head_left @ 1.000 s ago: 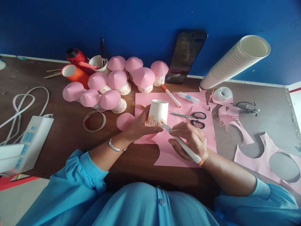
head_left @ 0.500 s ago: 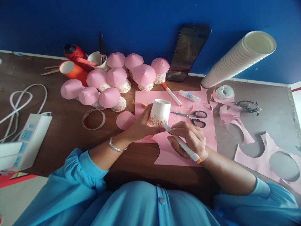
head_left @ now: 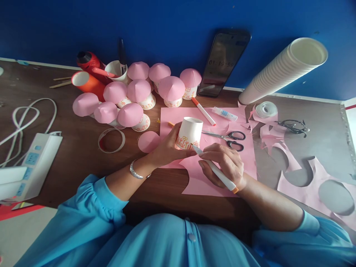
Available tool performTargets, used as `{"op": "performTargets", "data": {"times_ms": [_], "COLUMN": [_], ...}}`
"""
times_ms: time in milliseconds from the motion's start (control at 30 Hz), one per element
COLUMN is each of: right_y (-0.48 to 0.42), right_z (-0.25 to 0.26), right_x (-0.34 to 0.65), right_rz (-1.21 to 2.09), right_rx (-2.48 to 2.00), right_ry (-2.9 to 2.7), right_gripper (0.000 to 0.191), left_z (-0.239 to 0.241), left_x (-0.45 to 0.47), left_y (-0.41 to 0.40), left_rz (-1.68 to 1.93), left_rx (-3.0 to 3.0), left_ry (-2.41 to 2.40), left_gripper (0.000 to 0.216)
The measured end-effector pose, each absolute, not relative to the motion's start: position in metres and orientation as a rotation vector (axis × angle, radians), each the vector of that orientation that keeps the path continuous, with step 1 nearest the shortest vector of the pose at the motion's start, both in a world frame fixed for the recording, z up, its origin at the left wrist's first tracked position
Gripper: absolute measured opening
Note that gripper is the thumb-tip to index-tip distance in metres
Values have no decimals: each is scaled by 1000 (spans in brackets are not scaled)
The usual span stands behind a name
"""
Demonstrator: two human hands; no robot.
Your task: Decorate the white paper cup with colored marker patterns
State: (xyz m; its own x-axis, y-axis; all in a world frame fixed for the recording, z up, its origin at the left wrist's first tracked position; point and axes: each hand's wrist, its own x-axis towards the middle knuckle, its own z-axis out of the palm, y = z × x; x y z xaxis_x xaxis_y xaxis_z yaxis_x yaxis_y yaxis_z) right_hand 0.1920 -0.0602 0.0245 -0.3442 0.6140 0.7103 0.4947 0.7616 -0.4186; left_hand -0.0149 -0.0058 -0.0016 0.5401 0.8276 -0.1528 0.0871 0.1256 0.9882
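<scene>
A white paper cup [head_left: 190, 128] is held upside down in my left hand [head_left: 169, 147], thumb and fingers around its lower part. Orange and red flower and grass drawings run along its wide lower edge. My right hand [head_left: 224, 163] grips a white marker pen [head_left: 219, 175] with an orange end, its tip against or very near the drawn band. Under both hands lies a sheet of pink paper [head_left: 205, 181]. Scissors [head_left: 232, 139] with black handles, a white marker with a red cap [head_left: 205, 113] and a small glue bottle [head_left: 226, 113] rest on it.
Several decorated cups with pink cone tops [head_left: 139, 91] stand at the back left. A tall stack of paper cups [head_left: 280, 74] and a phone [head_left: 225, 63] lean by the blue wall. Pink scraps [head_left: 314, 178] lie right, a tape ring [head_left: 111, 141] and power strip [head_left: 41, 163] left.
Both hands, the cup and the marker stay almost in place. The whole view has shifted very slightly.
</scene>
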Motion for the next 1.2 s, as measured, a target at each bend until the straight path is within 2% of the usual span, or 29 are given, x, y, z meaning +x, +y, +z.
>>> {"op": "performTargets", "data": {"times_ms": [533,1200], "right_y": [-60,-60], "right_z": [25,24], "right_x": [192,193], "right_rz": [146,130], "right_rx": [-867,-880], "right_ry": [-2030,-2013], "right_gripper": [18,24], "left_z": [6,2], "left_x": [-14,-14], "left_y": [-6,-4], "left_rz": [577,613], "left_rx": [1399,1365], "left_ry": [979,919], "left_gripper": [79,82]}}
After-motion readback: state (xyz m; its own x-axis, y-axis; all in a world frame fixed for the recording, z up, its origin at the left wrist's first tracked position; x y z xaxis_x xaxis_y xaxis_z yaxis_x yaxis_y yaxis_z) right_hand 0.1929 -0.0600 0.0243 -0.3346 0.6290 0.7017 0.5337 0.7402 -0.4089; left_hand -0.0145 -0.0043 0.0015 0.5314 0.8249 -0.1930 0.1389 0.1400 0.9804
